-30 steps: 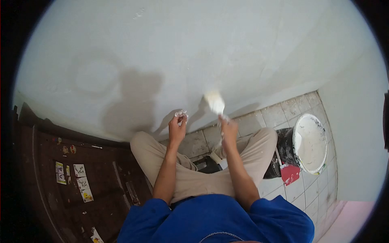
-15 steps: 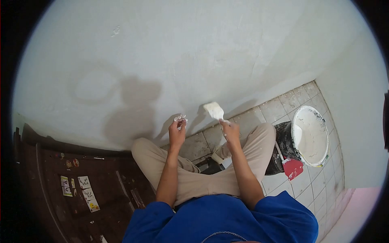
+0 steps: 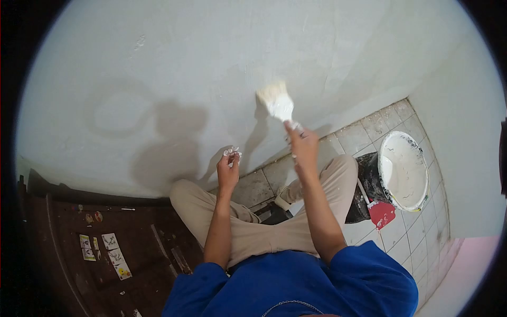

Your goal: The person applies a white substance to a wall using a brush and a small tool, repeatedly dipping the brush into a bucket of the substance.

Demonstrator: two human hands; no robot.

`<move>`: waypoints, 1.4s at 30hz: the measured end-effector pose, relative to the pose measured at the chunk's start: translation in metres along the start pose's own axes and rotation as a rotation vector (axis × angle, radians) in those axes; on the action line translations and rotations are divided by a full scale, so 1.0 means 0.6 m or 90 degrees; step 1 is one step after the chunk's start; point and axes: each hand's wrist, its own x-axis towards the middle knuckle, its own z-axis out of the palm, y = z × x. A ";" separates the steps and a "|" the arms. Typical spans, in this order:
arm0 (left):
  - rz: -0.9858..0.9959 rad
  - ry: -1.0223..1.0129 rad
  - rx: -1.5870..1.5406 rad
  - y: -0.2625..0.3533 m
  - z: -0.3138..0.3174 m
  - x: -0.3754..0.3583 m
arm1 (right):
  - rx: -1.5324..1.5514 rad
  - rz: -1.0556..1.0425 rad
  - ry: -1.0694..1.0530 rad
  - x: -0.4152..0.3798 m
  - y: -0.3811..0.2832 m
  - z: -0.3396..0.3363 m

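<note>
Here we are, and I have the right hand closed around the handle of a wide brush, white smeared over those fingers. The brush is just beyond the fingertips, its bristles seemingly meeting the wall, though blur makes contact hard to confirm. Over on my left hand, the fingers curl in close, tips caked white, and I cannot tell whether they pinch anything.

So how far along? The wall beyond both hands is pale throughout, yet uneven: duller patches lie around the brush, and rough marks show far beyond the left fingers, off to their left. I'd judge it partway, with the finish looking inconsistent, but wet and dry areas can't be told apart from here. To the right of the right fingers, well apart, the bucket holds plenty of white stuff, with a red flat tool beside it.
</note>
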 end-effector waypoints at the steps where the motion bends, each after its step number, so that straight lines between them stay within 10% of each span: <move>1: 0.004 -0.001 0.007 0.001 0.000 -0.003 | -0.029 0.040 -0.010 0.005 0.049 0.002; 6: -0.002 0.002 0.025 0.005 -0.008 -0.005 | -0.025 0.156 -0.019 -0.034 0.072 -0.019; 14: 0.028 0.030 -0.017 0.012 0.003 -0.005 | 0.106 -0.171 0.002 -0.031 -0.216 0.033; 24: 0.047 0.051 -0.009 0.015 -0.004 0.007 | 0.007 0.265 0.010 -0.053 0.101 -0.017; 33: 0.028 0.030 0.004 0.018 0.007 -0.002 | 0.165 -0.107 -0.006 -0.043 -0.176 0.000; 40: 0.026 0.016 -0.003 0.012 0.013 0.002 | -0.111 -0.125 0.037 -0.003 0.053 0.024; 42: 0.034 0.018 0.019 0.013 0.012 0.004 | -0.082 0.072 0.017 -0.021 0.108 0.007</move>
